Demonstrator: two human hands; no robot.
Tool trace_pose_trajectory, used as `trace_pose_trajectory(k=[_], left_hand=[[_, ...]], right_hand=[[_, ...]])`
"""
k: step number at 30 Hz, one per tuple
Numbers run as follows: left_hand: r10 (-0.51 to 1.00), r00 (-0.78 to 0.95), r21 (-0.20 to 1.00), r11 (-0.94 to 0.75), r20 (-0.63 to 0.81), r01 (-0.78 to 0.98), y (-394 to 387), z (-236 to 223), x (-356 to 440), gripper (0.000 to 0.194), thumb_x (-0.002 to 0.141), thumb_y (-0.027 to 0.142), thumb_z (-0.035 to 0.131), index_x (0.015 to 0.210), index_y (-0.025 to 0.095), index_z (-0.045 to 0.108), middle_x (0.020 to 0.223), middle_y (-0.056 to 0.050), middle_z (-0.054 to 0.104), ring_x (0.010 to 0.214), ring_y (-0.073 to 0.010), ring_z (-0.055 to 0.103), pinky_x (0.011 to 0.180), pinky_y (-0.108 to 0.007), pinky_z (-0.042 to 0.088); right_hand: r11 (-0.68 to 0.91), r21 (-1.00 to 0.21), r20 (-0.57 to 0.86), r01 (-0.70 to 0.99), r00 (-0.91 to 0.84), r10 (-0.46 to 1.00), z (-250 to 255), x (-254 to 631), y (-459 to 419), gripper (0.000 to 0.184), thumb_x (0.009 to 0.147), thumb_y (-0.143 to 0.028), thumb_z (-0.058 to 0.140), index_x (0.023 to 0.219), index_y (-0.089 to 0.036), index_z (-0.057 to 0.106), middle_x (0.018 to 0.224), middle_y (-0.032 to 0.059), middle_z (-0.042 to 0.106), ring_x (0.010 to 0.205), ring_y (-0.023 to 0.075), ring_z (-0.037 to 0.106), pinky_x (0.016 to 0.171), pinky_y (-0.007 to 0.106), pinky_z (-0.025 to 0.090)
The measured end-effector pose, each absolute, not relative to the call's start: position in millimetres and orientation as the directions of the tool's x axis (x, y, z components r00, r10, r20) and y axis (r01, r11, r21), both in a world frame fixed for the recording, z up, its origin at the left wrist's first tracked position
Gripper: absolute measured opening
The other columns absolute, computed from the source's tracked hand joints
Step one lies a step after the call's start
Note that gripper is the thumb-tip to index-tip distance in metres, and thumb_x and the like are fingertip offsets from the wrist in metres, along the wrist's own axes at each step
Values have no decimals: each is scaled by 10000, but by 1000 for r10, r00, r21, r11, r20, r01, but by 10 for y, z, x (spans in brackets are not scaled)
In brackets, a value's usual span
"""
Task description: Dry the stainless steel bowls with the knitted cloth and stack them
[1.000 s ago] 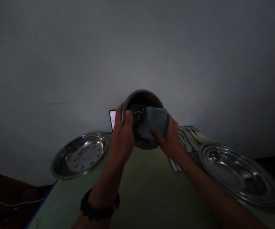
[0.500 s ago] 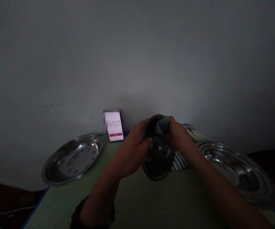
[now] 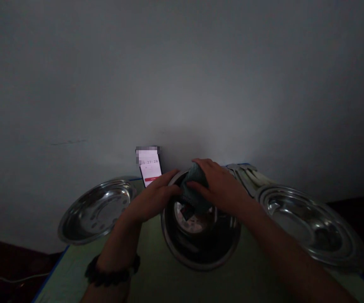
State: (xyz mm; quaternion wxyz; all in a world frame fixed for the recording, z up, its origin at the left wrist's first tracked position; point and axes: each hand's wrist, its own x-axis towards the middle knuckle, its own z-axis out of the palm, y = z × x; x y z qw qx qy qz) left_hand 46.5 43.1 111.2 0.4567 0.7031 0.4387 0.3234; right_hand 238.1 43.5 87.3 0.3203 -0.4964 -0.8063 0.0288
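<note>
A round steel bowl (image 3: pixel 200 256) is in front of me, its shiny inside facing me. My left hand (image 3: pixel 153 195) grips its upper left rim, thumb inside and fingers over the outer side. In my right hand (image 3: pixel 221 187) is a grey-green cloth (image 3: pixel 196 189), pinched between thumb and fingers over the bowl's far inner side. The cloth hangs into the bowl and hides part of its wall. Whether the bowl's base touches the table cannot be seen.
A phone (image 3: pixel 151 168) with a timer leans against the wall (image 3: pixel 182 84). On the green table (image 3: pixel 150 261) a steel dish (image 3: pixel 96 212) sits left, and stacked steel dishes (image 3: pixel 311 227) sit right. Several pieces of cutlery (image 3: pixel 248 174) lie behind them.
The bowl has gone right, then back towards the middle and lower, turning its inside more towards me. The cloth has moved along its inside with my right hand. The phone has come into fuller view.
</note>
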Motion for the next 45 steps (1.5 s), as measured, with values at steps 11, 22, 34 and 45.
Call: trace_pose_trajectory(k=[11, 22, 34, 45], left_hand=[[928, 325, 935, -267, 184, 233, 428, 1279, 246, 300, 795, 330, 622, 1080, 277, 699, 969, -60, 732, 880, -254, 670, 786, -377, 529], [906, 356, 779, -391, 230, 491, 395, 1343, 284, 388, 875, 445, 499, 1159, 214, 630, 1044, -76, 713, 902, -234, 658, 789, -365, 521], [920, 382, 298, -342, -87, 891, 422, 1250, 274, 374, 865, 416, 442, 1021, 150, 654, 968, -115, 721, 824, -221, 661, 688, -309, 465], [907, 335, 207, -288, -256, 935, 476, 1116, 362, 269, 820, 293, 465, 905, 141, 670, 941, -139, 724, 816, -217, 671, 669, -290, 470]], right_hand=[[219, -415, 396, 883, -42, 917, 885, 2345, 483, 302, 844, -499, 554, 909, -204, 568, 782, 95, 694, 690, 249, 650, 542, 306, 388], [245, -382, 335, 891, -113, 935, 926, 2523, 519, 121, 814, -228, 537, 907, -166, 583, 809, 96, 688, 734, 226, 633, 581, 285, 359], [263, -181, 263, 948, -210, 941, 898, 2129, 327, 152, 867, -145, 449, 972, -176, 556, 781, 86, 691, 700, 220, 641, 540, 286, 290], [291, -194, 300, 937, -226, 927, 590, 2074, 430, 167, 850, -249, 571, 983, -163, 522, 1012, 97, 648, 833, 233, 648, 582, 294, 371]])
